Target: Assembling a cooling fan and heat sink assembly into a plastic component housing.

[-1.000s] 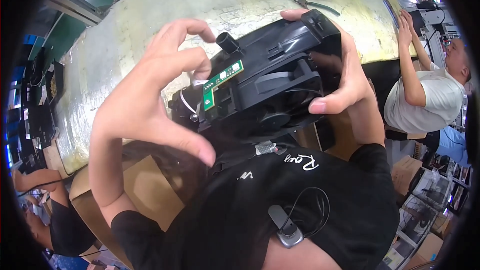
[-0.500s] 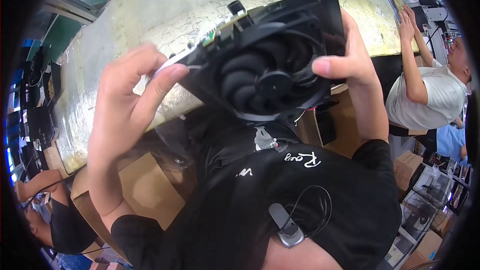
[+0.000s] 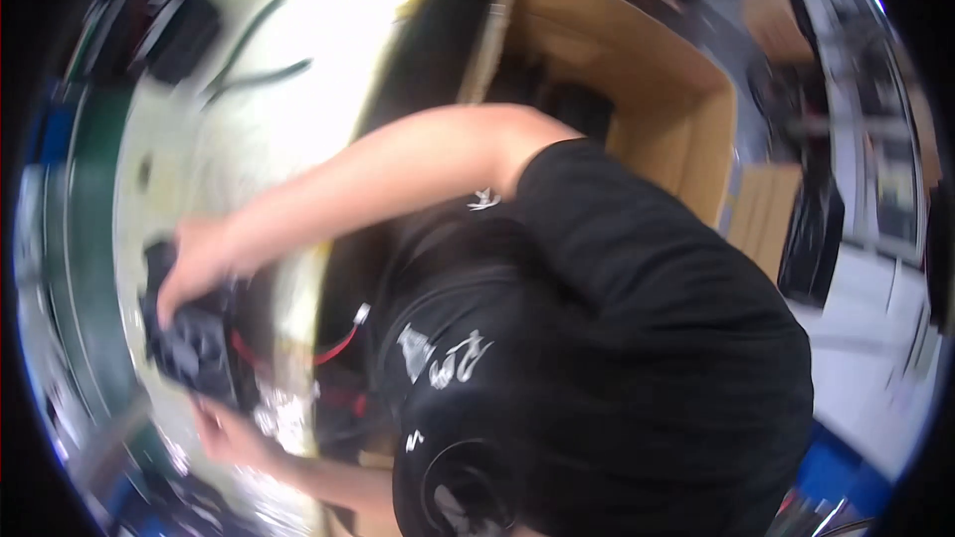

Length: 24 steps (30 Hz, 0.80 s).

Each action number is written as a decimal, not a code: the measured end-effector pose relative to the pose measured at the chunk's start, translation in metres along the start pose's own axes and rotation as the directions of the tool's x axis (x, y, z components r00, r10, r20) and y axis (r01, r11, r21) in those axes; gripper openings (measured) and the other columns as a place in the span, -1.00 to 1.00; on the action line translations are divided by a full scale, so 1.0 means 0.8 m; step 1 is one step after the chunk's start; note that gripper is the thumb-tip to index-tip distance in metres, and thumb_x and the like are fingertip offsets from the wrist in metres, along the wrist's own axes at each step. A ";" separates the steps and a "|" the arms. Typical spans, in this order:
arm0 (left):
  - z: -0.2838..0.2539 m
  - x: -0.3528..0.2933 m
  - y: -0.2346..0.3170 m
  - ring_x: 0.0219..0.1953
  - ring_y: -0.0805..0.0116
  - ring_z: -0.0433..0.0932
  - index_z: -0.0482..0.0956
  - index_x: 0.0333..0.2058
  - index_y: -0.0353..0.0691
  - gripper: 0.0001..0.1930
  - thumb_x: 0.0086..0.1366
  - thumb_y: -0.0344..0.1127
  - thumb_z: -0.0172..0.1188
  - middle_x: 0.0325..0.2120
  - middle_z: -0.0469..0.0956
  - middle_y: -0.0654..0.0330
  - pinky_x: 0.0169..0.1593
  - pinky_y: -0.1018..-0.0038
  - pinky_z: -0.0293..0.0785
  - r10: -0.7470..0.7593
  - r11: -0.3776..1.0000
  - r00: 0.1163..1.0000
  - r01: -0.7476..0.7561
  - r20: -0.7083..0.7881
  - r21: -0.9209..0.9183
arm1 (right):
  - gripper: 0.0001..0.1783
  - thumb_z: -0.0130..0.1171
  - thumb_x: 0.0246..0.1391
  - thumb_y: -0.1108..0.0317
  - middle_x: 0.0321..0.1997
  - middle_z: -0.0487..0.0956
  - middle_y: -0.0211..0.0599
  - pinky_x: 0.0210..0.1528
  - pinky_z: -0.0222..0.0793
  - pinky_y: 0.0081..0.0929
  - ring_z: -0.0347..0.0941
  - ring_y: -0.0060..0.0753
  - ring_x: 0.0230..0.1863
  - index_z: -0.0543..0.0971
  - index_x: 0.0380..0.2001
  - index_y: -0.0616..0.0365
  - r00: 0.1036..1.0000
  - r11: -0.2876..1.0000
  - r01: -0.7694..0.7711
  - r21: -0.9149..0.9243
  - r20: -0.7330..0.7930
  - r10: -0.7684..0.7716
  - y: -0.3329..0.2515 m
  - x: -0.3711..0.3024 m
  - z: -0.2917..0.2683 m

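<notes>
A black graphics card (image 3: 199, 348) with a round fan is stretched out over the bench at the left, blurred by motion. My right hand (image 3: 199, 264) is closed on its far end, the arm reaching across in front of me. Against the near end is my left hand (image 3: 229, 433); its fingers are smeared, but they seem to grip the card's edge. A red cable (image 3: 338, 346) with a white plug trails from near the card toward my shirt.
The pale bench (image 3: 298, 30) runs along my left. On it lie a dark cable or strap (image 3: 254, 65) and black units (image 3: 179, 35) at the far end. An open cardboard box (image 3: 637, 70) with black things inside stands beyond my right arm. White sheets (image 3: 865, 338) lie at the right.
My view has swung to the right. The graphics card has gone from close before me out to the left over the bench, both hands moving with it. The big cardboard box shows more fully.
</notes>
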<state>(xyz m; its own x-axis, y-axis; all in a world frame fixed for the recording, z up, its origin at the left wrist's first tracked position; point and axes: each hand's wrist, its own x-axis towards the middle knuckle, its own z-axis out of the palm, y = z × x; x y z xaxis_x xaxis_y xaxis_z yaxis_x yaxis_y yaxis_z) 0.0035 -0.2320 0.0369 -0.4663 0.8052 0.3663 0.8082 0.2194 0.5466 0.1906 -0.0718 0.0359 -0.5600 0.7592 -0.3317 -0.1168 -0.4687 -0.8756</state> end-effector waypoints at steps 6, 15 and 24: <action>0.017 0.008 0.019 -0.23 0.40 0.52 0.46 0.00 -0.47 -0.62 0.33 -0.29 0.06 -0.21 0.60 0.06 -0.15 0.48 0.46 -0.021 0.987 0.991 0.042 0.133 -0.154 | 0.01 0.20 -0.21 -0.32 -0.22 0.55 0.17 -0.05 0.42 -0.26 0.52 0.01 -0.15 0.33 0.03 0.46 0.939 0.686 0.279 -0.672 0.041 -0.342 -0.014 -0.065 -0.039; -0.028 0.024 0.044 -0.35 0.17 0.57 0.43 0.01 -0.53 -0.64 0.32 -0.40 -0.01 -0.34 0.60 -0.11 -0.23 0.32 0.42 0.013 0.950 0.955 -0.104 0.295 0.295 | -0.64 0.24 -0.03 0.26 -0.17 0.56 -0.04 -0.03 0.39 -0.31 0.48 -0.06 -0.10 0.56 -0.17 0.24 0.681 0.502 0.602 -0.622 0.071 -0.729 -0.034 -0.142 -0.155; -0.022 -0.012 0.076 -0.54 0.05 0.52 0.52 -0.07 -0.40 -0.70 0.27 -0.42 0.03 -0.44 0.54 -0.23 -0.38 0.29 0.39 -0.059 0.924 0.994 0.019 0.093 0.383 | -0.82 0.17 0.01 0.38 -0.26 0.56 -0.24 -0.08 0.37 -0.30 0.46 -0.15 -0.13 0.62 -0.27 0.09 0.555 -0.201 0.296 -0.934 0.339 -0.760 -0.139 0.007 -0.205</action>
<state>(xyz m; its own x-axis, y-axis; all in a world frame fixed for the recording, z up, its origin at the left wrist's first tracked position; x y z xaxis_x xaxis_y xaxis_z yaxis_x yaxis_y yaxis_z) 0.0510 -0.2358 0.0800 -0.4777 0.8387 0.2616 0.8753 0.4289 0.2234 0.3351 0.0590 0.0740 -0.5003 0.6240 0.6002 0.6236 0.7406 -0.2501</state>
